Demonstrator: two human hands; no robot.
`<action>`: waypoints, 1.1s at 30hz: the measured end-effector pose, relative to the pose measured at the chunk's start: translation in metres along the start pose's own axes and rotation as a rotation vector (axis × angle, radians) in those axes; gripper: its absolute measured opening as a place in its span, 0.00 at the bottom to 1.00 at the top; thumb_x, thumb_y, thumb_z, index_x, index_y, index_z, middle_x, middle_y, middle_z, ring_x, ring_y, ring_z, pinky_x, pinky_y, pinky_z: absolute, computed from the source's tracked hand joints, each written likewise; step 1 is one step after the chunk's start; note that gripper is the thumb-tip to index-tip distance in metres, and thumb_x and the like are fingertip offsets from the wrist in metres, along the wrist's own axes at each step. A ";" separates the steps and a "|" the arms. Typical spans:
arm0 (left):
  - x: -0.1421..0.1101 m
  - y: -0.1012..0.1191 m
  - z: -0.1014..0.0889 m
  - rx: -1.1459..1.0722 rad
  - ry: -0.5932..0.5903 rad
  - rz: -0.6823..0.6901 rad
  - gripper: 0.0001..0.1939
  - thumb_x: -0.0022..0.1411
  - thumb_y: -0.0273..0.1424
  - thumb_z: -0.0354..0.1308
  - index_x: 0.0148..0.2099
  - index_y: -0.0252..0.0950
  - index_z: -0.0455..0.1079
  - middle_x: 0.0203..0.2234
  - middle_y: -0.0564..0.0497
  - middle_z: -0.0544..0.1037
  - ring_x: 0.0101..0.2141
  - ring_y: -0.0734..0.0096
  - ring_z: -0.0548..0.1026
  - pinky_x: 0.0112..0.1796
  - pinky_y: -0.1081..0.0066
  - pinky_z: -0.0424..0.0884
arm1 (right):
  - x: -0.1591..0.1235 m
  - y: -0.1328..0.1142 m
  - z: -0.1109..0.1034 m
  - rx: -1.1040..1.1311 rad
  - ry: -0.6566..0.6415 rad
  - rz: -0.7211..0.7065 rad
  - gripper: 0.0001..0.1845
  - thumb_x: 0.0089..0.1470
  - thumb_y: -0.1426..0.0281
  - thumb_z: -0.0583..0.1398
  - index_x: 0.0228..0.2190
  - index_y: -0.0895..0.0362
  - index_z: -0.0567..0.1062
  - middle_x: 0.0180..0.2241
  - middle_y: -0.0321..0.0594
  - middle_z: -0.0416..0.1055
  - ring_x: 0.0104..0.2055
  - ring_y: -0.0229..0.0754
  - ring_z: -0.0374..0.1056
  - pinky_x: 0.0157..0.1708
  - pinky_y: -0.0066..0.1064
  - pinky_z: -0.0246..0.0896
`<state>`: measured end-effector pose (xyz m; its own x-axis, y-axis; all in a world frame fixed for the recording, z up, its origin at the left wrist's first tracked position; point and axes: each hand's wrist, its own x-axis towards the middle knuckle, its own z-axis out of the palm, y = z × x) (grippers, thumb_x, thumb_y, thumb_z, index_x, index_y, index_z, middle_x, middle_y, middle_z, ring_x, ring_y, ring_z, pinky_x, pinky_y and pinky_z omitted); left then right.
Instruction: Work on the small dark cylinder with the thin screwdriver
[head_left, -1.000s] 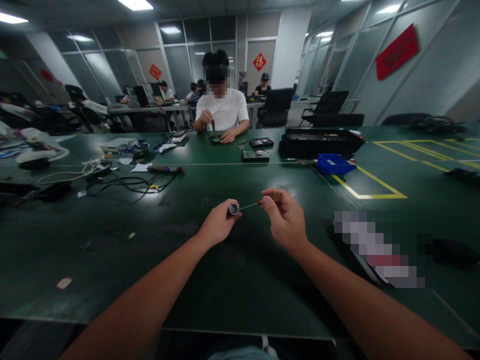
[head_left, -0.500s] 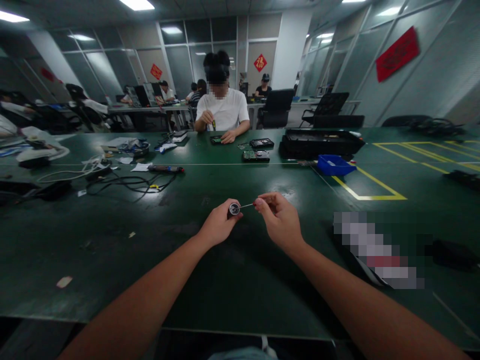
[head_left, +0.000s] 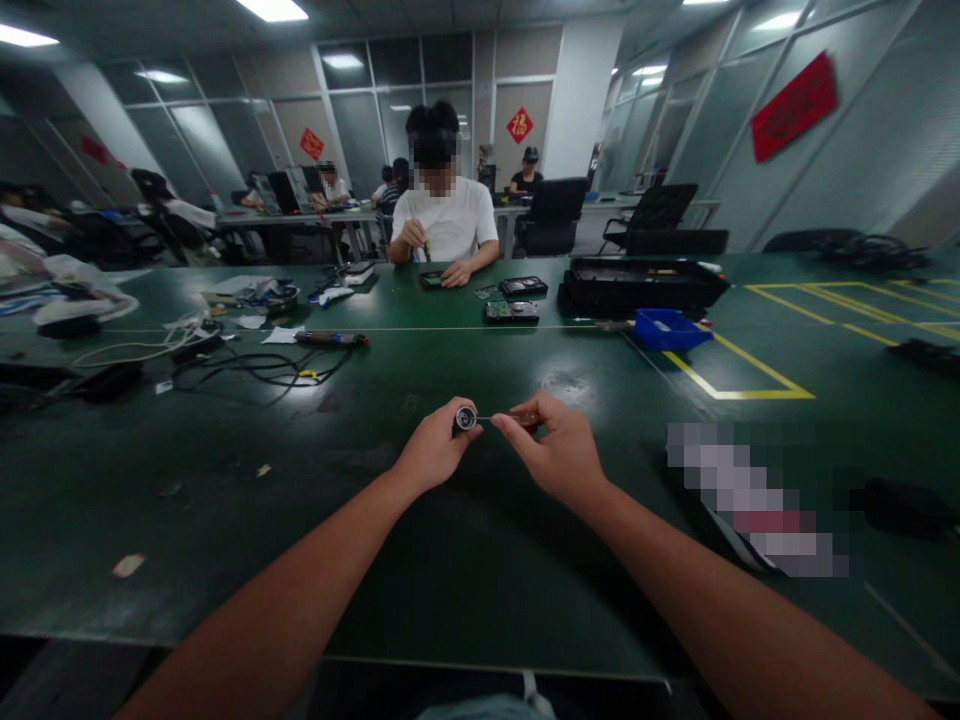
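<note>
My left hand (head_left: 431,448) is closed around a small dark cylindrical part (head_left: 466,418) with a bright metal rim, its round end facing me. In my right hand (head_left: 568,448) is a thin screwdriver (head_left: 527,419), its reddish-brown handle between thumb and fingers. The screwdriver's shaft points left at the side of the cylindrical part. Whether its tip is inside or only touching cannot be made out. Both hands are above the green tabletop (head_left: 480,580).
Across the table a person holds a yellow-green screwdriver over a circuit board (head_left: 433,280). Hard drives (head_left: 512,312), a black tray (head_left: 641,288) and a blue bin (head_left: 670,330) stand ahead. Cables (head_left: 262,368) and an electric screwdriver (head_left: 332,338) lie left; a blurred flat object (head_left: 750,500) lies right.
My right hand has shifted its grip, and more of the screwdriver's handle shows. Less of the shaft is visible between the hands. The left hand has barely moved.
</note>
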<state>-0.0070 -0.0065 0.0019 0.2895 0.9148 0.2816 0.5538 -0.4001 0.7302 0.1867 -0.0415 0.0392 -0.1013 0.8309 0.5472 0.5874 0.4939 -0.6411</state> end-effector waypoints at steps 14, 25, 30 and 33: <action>0.000 0.000 -0.001 0.031 0.004 0.011 0.07 0.64 0.31 0.57 0.45 0.40 0.67 0.35 0.54 0.74 0.36 0.69 0.72 0.37 0.70 0.65 | -0.001 -0.012 -0.006 -0.135 -0.139 -0.058 0.13 0.66 0.66 0.50 0.44 0.55 0.73 0.31 0.39 0.75 0.30 0.41 0.71 0.32 0.33 0.59; 0.001 -0.005 0.004 0.033 0.027 -0.003 0.07 0.64 0.31 0.59 0.45 0.40 0.68 0.34 0.55 0.74 0.34 0.70 0.71 0.36 0.71 0.64 | -0.002 -0.005 0.003 0.122 -0.017 0.038 0.13 0.63 0.65 0.56 0.48 0.55 0.69 0.35 0.42 0.77 0.37 0.45 0.74 0.37 0.36 0.65; 0.001 -0.001 0.001 0.048 0.043 0.003 0.07 0.64 0.30 0.58 0.45 0.40 0.67 0.34 0.54 0.74 0.34 0.69 0.71 0.36 0.71 0.64 | 0.002 0.008 0.016 0.561 0.059 0.238 0.13 0.61 0.59 0.59 0.39 0.56 0.74 0.34 0.41 0.75 0.36 0.42 0.73 0.40 0.37 0.69; 0.002 0.002 -0.004 0.125 0.001 0.068 0.08 0.63 0.30 0.59 0.46 0.41 0.68 0.39 0.52 0.75 0.39 0.67 0.72 0.40 0.69 0.65 | 0.009 0.022 0.020 0.779 0.140 0.423 0.16 0.58 0.55 0.60 0.35 0.56 0.74 0.30 0.38 0.72 0.31 0.40 0.70 0.34 0.35 0.69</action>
<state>-0.0080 -0.0053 0.0066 0.3285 0.8855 0.3285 0.6259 -0.4646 0.6264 0.1825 -0.0180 0.0199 0.1286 0.9692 0.2099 -0.1631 0.2295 -0.9596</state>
